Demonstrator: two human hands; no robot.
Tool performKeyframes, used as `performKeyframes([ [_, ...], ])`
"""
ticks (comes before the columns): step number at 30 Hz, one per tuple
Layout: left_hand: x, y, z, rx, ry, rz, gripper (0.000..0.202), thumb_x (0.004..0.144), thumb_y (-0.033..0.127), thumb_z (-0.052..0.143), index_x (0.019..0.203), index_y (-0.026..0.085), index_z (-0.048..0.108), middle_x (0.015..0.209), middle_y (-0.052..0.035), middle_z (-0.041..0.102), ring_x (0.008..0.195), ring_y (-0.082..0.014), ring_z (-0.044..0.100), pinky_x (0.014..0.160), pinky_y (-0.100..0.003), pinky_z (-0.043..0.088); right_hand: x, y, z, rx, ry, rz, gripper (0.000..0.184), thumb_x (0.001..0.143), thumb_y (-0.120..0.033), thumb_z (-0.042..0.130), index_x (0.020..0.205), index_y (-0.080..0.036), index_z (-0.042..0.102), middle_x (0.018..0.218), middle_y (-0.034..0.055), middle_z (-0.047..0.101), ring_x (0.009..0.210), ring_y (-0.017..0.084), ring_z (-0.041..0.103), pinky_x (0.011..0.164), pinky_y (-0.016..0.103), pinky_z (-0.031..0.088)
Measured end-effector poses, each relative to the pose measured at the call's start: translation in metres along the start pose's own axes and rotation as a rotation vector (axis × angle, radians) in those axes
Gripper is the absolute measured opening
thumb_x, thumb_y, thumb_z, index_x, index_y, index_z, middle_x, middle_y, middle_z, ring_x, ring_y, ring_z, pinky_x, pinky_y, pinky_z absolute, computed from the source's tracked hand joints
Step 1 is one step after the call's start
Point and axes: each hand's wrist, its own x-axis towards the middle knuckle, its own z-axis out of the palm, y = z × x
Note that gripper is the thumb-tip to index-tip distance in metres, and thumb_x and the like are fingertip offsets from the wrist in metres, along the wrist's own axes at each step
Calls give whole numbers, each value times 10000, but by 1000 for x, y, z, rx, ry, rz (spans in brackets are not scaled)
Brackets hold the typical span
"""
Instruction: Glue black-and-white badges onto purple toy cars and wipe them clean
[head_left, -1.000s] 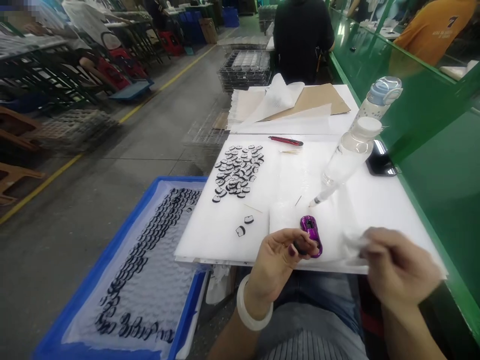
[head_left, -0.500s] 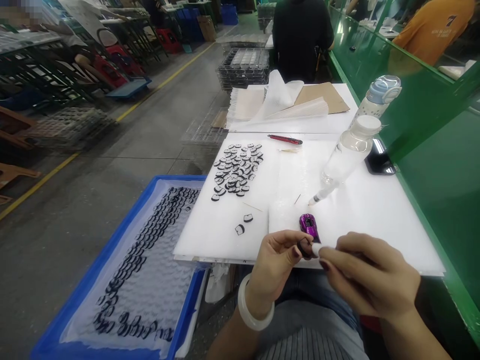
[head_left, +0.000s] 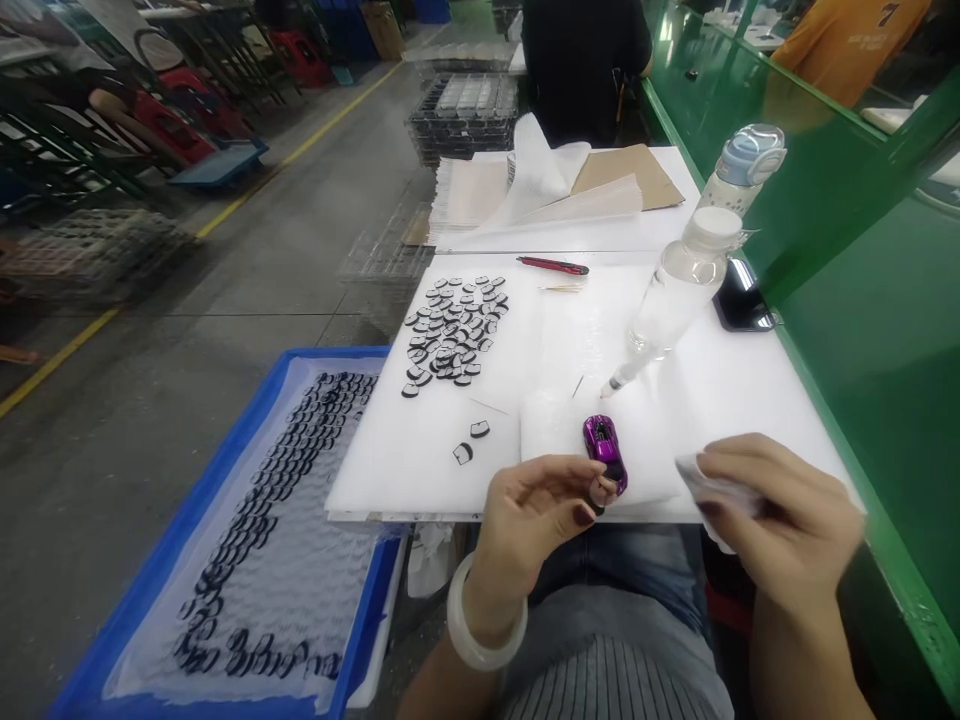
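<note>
My left hand (head_left: 536, 515) pinches the near end of a shiny purple toy car (head_left: 604, 450) at the front edge of the white work board (head_left: 420, 455). A white bangle sits on that wrist. My right hand (head_left: 780, 525) is to the right of the car, fingers closed on a small white cloth (head_left: 709, 492). Two small black-and-white parts (head_left: 471, 441) lie loose just left of the car. A heap of the same parts (head_left: 454, 330) lies farther back on the board.
A clear squeeze bottle (head_left: 679, 295) leans over the board beside a blue-capped bottle (head_left: 742, 170), a phone (head_left: 739, 310) and a red pen (head_left: 553, 265). A blue tray (head_left: 225, 530) lined with several rows of parts stands at my left. A person in black (head_left: 585, 60) works behind.
My right hand drew away from the car to the right with the white cloth. The left hand kept its hold on the car. The view shifted slightly.
</note>
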Motion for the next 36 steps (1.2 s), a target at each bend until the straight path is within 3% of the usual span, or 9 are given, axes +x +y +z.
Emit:
performKeyframes([
  [4,-2,4,-2,764,98,411,219,836,134,752,1037,221,762,929,-50,762,849,-185,714,770,-291,612,-5,5,16,19,-129,246,54,868,-198,701,912,-212,728,804,36,690,679,165,650,528,263,503],
  [6,0,0,0,990,91,566,247,844,98,725,1068,201,739,933,-56,736,859,-185,691,768,-302,601,-5,6,23,22,-174,309,72,893,-227,671,900,-198,736,781,39,689,654,160,645,518,256,495],
  [8,2,-5,2,1082,53,620,241,858,97,707,1083,181,720,931,-62,710,858,-182,669,759,-303,592,-5,7,27,17,-210,347,98,900,-254,664,898,-191,739,773,37,684,635,152,634,498,245,475],
  [13,6,-13,3,1155,19,596,216,865,139,720,1079,157,711,941,-70,668,861,-186,635,772,-316,585,-7,9,30,-14,-263,373,109,910,-267,654,900,-192,733,781,29,673,642,141,627,507,239,462],
  [19,8,-10,-2,1090,39,445,253,891,175,701,1143,201,690,1058,-63,665,1001,-200,657,883,-339,591,-8,8,31,-39,-271,377,99,912,-271,657,893,-199,722,806,29,674,647,134,609,517,244,450],
  [29,6,-12,-1,1096,71,429,211,905,148,672,1113,165,700,1254,-96,675,1106,-198,659,980,-352,575,-7,5,34,-89,-254,325,86,916,-243,638,865,-191,683,758,16,643,572,112,564,466,234,419],
  [36,8,-10,3,1093,66,386,200,905,136,654,1096,184,693,1225,-84,696,1140,-213,654,1000,-395,570,-3,4,35,-92,-309,359,88,914,-237,632,840,-198,658,750,10,633,595,120,558,484,245,416],
])
